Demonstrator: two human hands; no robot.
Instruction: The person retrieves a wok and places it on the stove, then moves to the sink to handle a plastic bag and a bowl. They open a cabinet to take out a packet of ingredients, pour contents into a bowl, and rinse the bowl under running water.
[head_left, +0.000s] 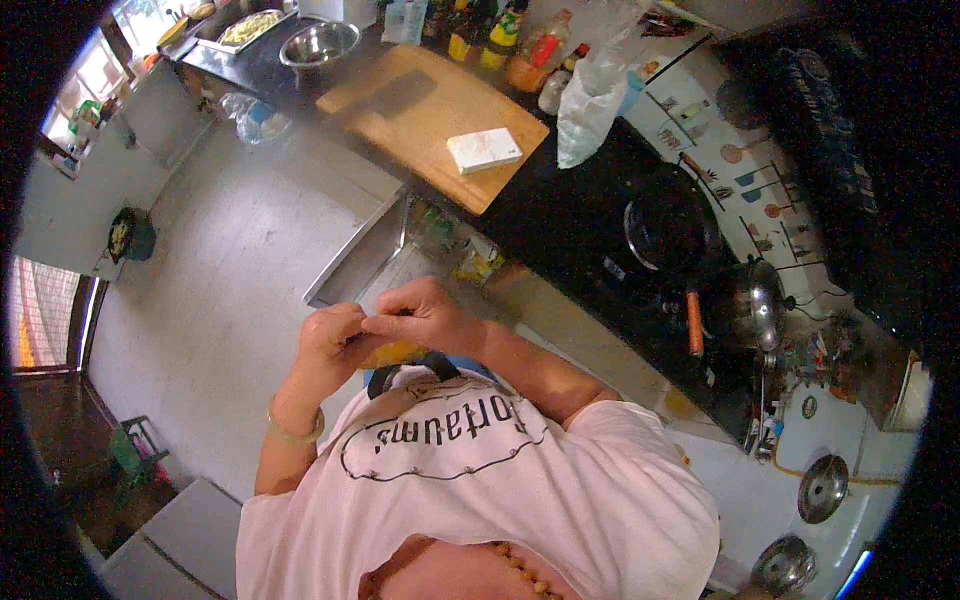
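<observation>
My left hand (330, 334) and my right hand (424, 315) meet in front of my waist, fingers bent and fingertips touching. Whatever may be pinched between them is hidden by the fingers. Just below the hands shows a yellow thing (395, 352), partly covered; I cannot tell whether either hand holds it. Beyond the hands, a drawer (360, 244) stands pulled out from under the counter. On the counter lies a wooden cutting board (450, 112) with a small white box (484, 150) near its right corner and a dark cleaver-like blade (405, 94) farther back.
A steel bowl (320, 45) and a tray of pale food (251, 30) stand at the back left. Sauce bottles (499, 37) and a white plastic bag (589, 112) line the wall. To the right are a wok (667, 217) and a kettle (765, 304). A bin (133, 234) is at far left.
</observation>
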